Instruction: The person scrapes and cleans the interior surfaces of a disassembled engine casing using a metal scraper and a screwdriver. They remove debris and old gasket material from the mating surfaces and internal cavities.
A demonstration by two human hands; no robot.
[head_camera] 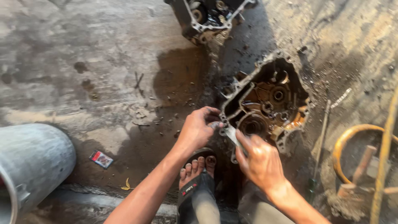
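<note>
Two greasy hands meet at the near rim of an open engine crankcase half [267,103] lying on the ground. Our left hand [197,128] pinches a small metal part [216,124] between thumb and fingertips, right at the casing's edge. Our right hand [261,161] is closed around a flat metal tool [232,135] whose tip lies against the same rim; what kind of tool it is we cannot tell.

We count one casing under the hands, with a large round bore and several gears and bearings inside, and a second casing half [211,14] well apart at the top edge. One sandalled foot [198,172] rests just below the hands. Beside the casing on the right lies a long thin rod [321,137], then a yellow hose [352,137] curled near a wooden handle [360,166]. A grey metal cylinder [31,161] fills the left corner, with open floor between it and our left arm.

Oil darkens the rough concrete floor [83,54], strewn with grit and one small red wrapper [101,159].
</note>
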